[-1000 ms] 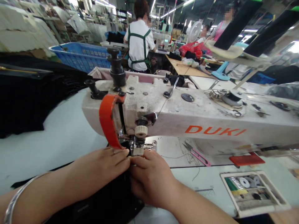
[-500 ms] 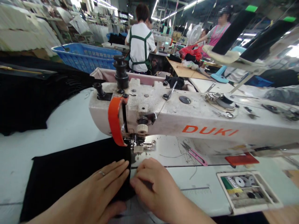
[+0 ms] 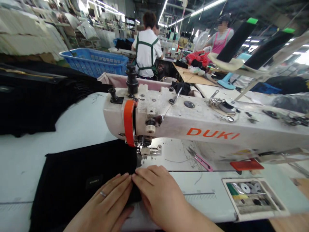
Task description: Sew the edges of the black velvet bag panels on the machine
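A black fabric piece [image 3: 70, 174] with a small dark label [image 3: 94, 181] lies on the pale table of the sewing machine [image 3: 169, 114]. Its right edge runs up to the presser foot [image 3: 145, 150]. My left hand [image 3: 109, 201], a ring on one finger, rests flat on the fabric with fingers stretched out. At the fabric's right edge my right hand [image 3: 160, 190] is closed, its fingertips gripping the edge and almost touching the left fingertips. The right thumb is mostly hidden.
Pink thread snips [image 3: 200, 159] and loose threads lie under the machine arm. A parts tray [image 3: 256, 199] is set into the table at right. Stacked black pieces [image 3: 31, 103] lie at left. Beyond stand a blue basket [image 3: 96, 62] and co-workers, one in a white shirt [image 3: 147, 48].
My right fingers have straightened somewhat and moved left against my left fingertips. The label on the fabric has come into view beside my left hand. The camera view has shifted slightly.
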Motion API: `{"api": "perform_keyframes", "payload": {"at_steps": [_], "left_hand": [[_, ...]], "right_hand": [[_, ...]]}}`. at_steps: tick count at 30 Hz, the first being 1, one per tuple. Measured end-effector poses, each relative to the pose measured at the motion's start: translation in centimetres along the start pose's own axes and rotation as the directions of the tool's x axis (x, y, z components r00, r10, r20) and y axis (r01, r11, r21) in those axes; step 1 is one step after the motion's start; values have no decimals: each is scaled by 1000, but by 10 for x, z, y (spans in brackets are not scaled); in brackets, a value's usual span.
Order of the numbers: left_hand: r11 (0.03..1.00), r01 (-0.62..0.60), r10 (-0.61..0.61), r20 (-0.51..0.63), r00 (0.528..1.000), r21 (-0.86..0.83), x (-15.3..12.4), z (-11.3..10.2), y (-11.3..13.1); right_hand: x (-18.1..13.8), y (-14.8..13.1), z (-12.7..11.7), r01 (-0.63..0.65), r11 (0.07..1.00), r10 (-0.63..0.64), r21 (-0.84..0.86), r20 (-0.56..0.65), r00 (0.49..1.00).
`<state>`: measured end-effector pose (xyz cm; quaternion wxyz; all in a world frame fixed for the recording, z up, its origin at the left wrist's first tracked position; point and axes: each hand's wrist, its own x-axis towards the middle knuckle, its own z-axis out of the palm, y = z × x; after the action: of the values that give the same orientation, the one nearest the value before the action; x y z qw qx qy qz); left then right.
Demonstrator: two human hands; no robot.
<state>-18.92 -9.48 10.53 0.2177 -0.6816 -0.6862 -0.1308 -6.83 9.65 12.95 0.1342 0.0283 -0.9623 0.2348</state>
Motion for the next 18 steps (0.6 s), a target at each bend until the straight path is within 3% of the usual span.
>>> {"api": "perform_keyframes", "payload": {"at_steps": [6, 18], "left_hand": [[998, 15, -10, 91, 996, -59, -4, 11, -20], [960, 88, -37, 190, 981, -268, 26, 27, -77]], "right_hand": [[16, 9, -3, 4, 999, 0, -50, 75, 997], [39, 21, 2, -79, 977, 106, -196, 133, 985]]}}
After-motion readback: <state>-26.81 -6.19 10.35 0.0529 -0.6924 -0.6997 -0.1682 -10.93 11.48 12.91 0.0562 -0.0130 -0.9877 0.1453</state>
